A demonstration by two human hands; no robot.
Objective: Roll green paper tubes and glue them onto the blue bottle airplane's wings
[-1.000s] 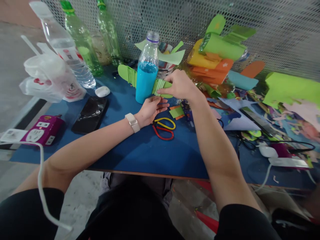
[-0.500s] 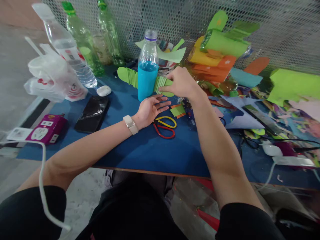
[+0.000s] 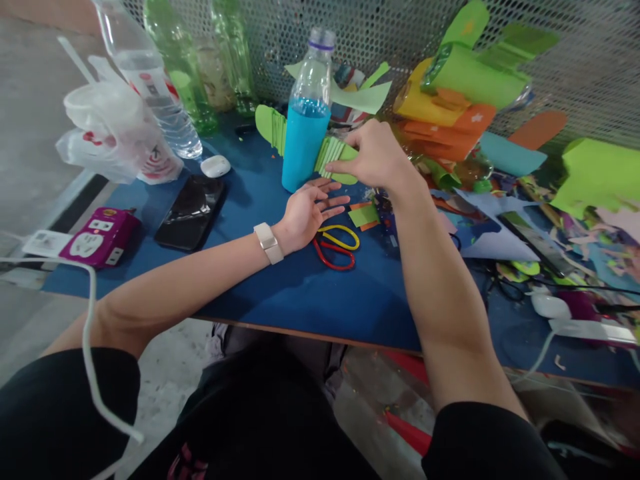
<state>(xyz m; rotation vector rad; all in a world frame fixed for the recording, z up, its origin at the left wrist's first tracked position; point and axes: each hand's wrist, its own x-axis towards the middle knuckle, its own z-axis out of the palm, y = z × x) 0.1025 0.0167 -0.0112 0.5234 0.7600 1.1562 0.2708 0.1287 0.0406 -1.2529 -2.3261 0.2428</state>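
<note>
A clear plastic bottle [image 3: 306, 143], its lower part blue, stands on the table leaning slightly to the right. Pleated green paper strips with rounded ends stick out from both sides of it, a left strip [image 3: 271, 128] and a right strip [image 3: 334, 156]. My right hand [image 3: 375, 153] pinches the right strip between thumb and fingers. Below it, my left hand [image 3: 306, 217] lies palm up near the bottle's base, fingers apart and holding nothing. Scissors with yellow and red handles [image 3: 337, 248] lie just beside my left hand; their blades are hidden.
A black phone [image 3: 191, 212], a white mouse-shaped case [image 3: 215, 166] and a purple socket block [image 3: 101, 237] lie at left. Behind stand several bottles and a bagged cup [image 3: 147, 150]. Paper-covered bottles [image 3: 470, 83] and paper scraps [image 3: 590, 227] crowd the right, against perforated metal.
The view has shifted, so most things appear farther right and higher. The bottle leans a little more. My right hand keeps its pinch on the green strip; my left hand stays open.
</note>
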